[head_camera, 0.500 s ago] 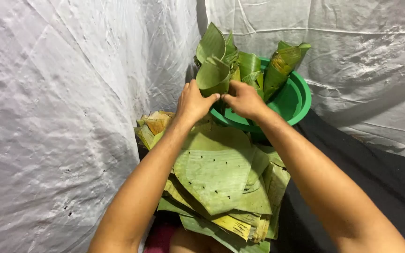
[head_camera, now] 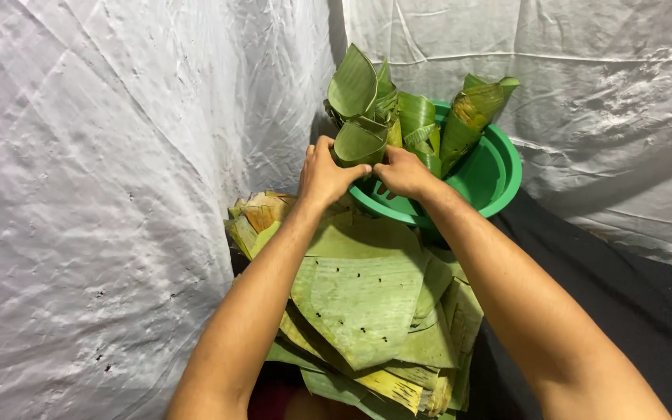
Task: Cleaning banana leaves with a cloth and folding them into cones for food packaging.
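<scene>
Both my hands reach forward to a green plastic basin (head_camera: 499, 167) filled with several cones rolled from banana leaf. My left hand (head_camera: 324, 173) and my right hand (head_camera: 402, 171) together grip one leaf cone (head_camera: 359, 142) at the basin's near left rim, fingers curled around its sides. Taller cones (head_camera: 472, 109) stand upright behind it in the basin. Below my forearms lies a stack of flat cut banana leaves (head_camera: 363, 299), some with small dark holes.
White plastic sheeting (head_camera: 103, 194) hangs as a wall on the left and behind the basin. A black cloth (head_camera: 624, 288) covers the surface at the right. Yellowed leaf pieces (head_camera: 262, 214) poke out at the stack's left edge.
Both hands stay on the same leaf cone at the basin rim. The cone appears pressed slightly lower among the others.
</scene>
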